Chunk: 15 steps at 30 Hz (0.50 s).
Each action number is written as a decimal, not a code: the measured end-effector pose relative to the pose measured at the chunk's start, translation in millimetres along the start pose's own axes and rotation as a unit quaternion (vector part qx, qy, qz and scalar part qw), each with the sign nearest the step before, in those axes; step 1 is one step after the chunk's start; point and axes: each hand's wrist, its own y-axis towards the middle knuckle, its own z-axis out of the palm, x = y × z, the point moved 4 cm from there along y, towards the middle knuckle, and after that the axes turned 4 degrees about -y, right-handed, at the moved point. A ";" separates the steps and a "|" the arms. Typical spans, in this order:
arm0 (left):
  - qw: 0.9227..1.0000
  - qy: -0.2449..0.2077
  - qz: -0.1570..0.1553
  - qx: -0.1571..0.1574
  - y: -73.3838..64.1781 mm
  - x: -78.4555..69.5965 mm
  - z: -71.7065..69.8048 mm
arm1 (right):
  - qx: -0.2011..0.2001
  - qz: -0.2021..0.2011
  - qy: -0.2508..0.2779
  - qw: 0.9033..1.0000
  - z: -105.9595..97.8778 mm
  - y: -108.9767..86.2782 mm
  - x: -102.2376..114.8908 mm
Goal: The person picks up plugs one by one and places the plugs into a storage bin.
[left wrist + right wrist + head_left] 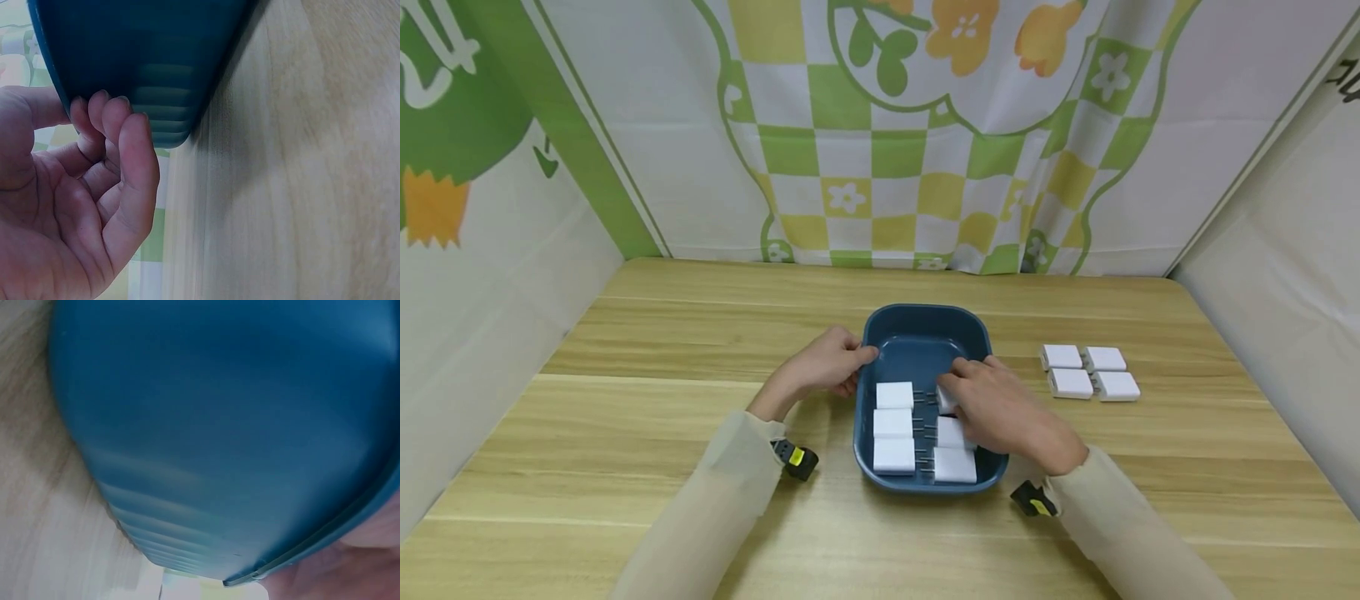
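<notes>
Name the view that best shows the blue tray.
Head: the blue tray shows nearly whole, with white adapters inside. Left wrist shows outer wall partly behind the left hand; right wrist, outer wall close up.

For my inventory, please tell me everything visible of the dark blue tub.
This dark blue tub is rectangular with rounded corners, apparently plastic, with a thin rim and ridges on its outer wall. It stands upright on the wood-grain table, long sides running front to back. Inside are six white power adapters in two columns. The left grip holds its left rim; the right grip pinches one adapter inside.
</notes>
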 end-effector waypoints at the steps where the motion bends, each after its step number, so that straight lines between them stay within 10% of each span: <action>1: 1.000 0.000 0.000 0.000 0.0 0.1 0.0 | 0.001 -0.001 0.003 1.000 -0.2 0.0 -0.1; 15: 1.000 -0.005 0.002 0.001 1.5 1.0 0.4 | 0.006 -0.013 0.012 1.000 -4.1 -1.7 0.9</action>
